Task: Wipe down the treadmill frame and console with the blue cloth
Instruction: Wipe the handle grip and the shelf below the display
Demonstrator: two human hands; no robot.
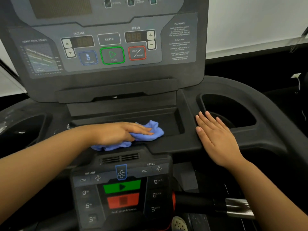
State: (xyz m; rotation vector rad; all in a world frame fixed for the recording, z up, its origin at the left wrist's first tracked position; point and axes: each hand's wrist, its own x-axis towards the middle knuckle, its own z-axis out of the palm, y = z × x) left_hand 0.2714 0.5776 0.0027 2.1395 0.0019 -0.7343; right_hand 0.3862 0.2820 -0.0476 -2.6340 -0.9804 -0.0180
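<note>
The blue cloth (150, 133) lies crumpled on the front lip of the shallow centre tray (168, 120) of the dark treadmill console (116, 47). My left hand (121, 132) presses flat on the cloth with straight fingers pointing right. My right hand (216, 139) rests flat, fingers straight and together, on the black frame ledge (183, 144) between the tray and the right cup holder. The upper panel with START and STOP buttons rises behind both hands.
A deep right cup holder (233, 112) opens just beyond my right fingertips. A left cup holder (28, 129) sits at the far left. Below is a lower control panel (122, 192) with green and red keys, a vent above it, and a handlebar (216, 204) at lower right.
</note>
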